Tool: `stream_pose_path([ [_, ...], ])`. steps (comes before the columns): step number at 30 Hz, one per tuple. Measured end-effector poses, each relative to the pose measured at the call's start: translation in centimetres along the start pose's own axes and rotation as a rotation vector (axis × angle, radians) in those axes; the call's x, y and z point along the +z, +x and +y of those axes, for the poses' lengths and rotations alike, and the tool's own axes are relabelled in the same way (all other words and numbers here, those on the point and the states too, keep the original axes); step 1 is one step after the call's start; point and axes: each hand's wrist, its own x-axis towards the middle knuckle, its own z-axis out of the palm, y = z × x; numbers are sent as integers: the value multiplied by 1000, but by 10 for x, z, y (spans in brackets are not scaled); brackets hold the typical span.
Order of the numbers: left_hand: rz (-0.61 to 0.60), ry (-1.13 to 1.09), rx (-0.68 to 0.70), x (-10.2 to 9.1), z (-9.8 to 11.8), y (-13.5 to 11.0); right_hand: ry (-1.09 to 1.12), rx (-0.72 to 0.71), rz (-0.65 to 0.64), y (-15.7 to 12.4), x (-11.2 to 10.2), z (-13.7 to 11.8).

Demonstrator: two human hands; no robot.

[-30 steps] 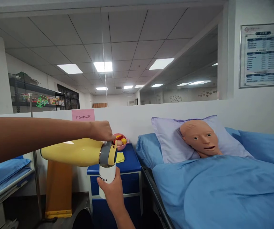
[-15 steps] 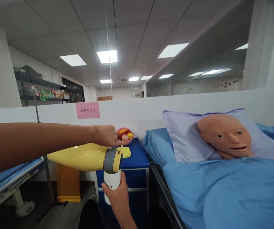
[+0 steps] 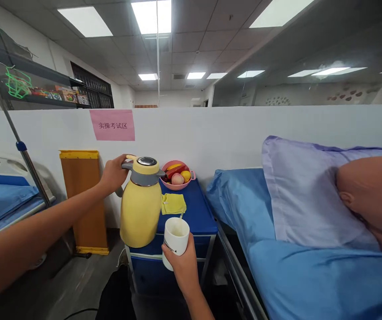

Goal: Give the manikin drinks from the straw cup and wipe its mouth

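My left hand [image 3: 113,172] is closed around the handle of a yellow thermos jug [image 3: 140,204] with a grey collar, held upright just above the near left corner of a blue bedside cabinet [image 3: 197,214]. My right hand [image 3: 181,262] grips a white cup [image 3: 175,236] in front of the cabinet, just right of the jug. Behind the jug, a folded yellow cloth [image 3: 173,203] lies on the cabinet top, and further back stands a pink bowl of fruit [image 3: 177,175].
To the right stands a bed with blue sheets [image 3: 311,275], a lilac pillow [image 3: 304,195] and a manikin head [image 3: 374,195]. An orange-brown board [image 3: 83,200] leans on the white partition [image 3: 217,133]. Another bed [image 3: 1,200] and a metal pole [image 3: 24,151] are at left.
The jug has swung from lying level over the cup to upright near the cabinet's corner. The cup has come out from under the spout. The view has dropped and moved closer.
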Motion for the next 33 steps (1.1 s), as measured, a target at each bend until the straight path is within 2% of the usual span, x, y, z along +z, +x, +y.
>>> stream_pose_path([
  [2,101,-144,-98,21,-18,8,-32,-10,-15,20,-3,6],
  [4,153,-194,-160,39,-32,18,-72,-19,-26,42,-8,12],
  [8,162,-208,-281,65,-57,40,-159,-38,1,86,-19,27],
  [15,186,-179,-334,98,-98,66,-218,-57,60,159,-28,48],
  [19,208,-183,-366,107,-109,70,-270,-71,92,189,-29,62],
  [23,212,-170,-352,108,-114,70,-284,-81,100,211,-28,78],
  [29,159,-172,-364,109,-123,59,-277,-96,110,234,-24,88],
  [33,180,-221,-374,112,-124,58,-268,-110,144,244,-26,91],
])
